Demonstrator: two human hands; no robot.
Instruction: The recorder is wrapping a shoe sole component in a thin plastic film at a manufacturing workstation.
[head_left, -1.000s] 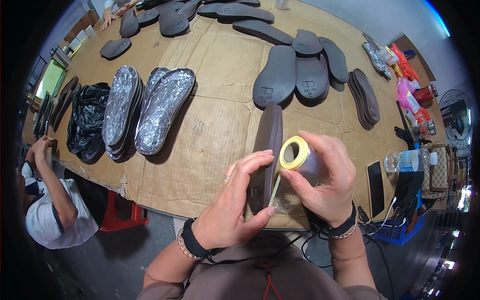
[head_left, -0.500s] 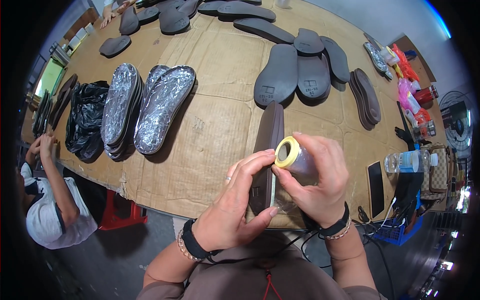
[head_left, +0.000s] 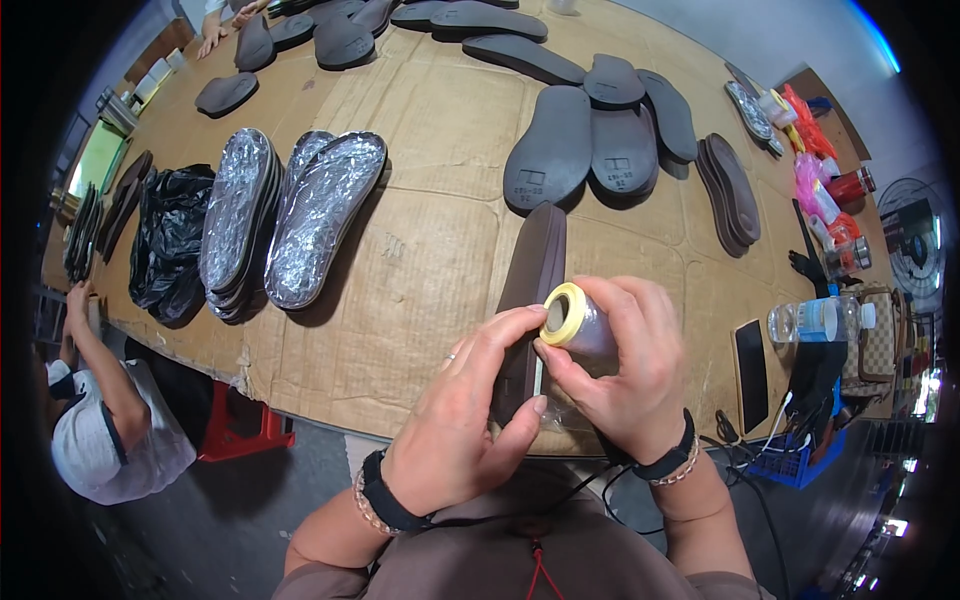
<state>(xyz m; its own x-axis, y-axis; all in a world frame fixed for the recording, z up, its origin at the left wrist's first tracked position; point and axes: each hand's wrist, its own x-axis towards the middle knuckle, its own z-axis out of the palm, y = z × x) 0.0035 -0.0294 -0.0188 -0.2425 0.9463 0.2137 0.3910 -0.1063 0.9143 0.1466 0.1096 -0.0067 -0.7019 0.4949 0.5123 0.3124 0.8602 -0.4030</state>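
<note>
Cardboard covers the table beneath my grip. Right hand closes around a tape roll; left hand pinches the brown sole standing just beside it.

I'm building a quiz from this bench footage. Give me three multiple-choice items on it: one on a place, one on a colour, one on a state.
1. Where do the foil-wrapped soles lie?
A. left part of the table
B. on the floor
C. on the red stool

2. What colour is the rim of the tape roll?
A. blue
B. yellow
C. green

3. How is the dark sole by the hands placed?
A. flat, untouched
B. hanging from a hook
C. on edge, steadied by the left hand

Key: 1 A, they sit left of centre on the cardboard. 2 B, the ring in the right hand is yellow. 3 C, its narrow side faces up.
</note>
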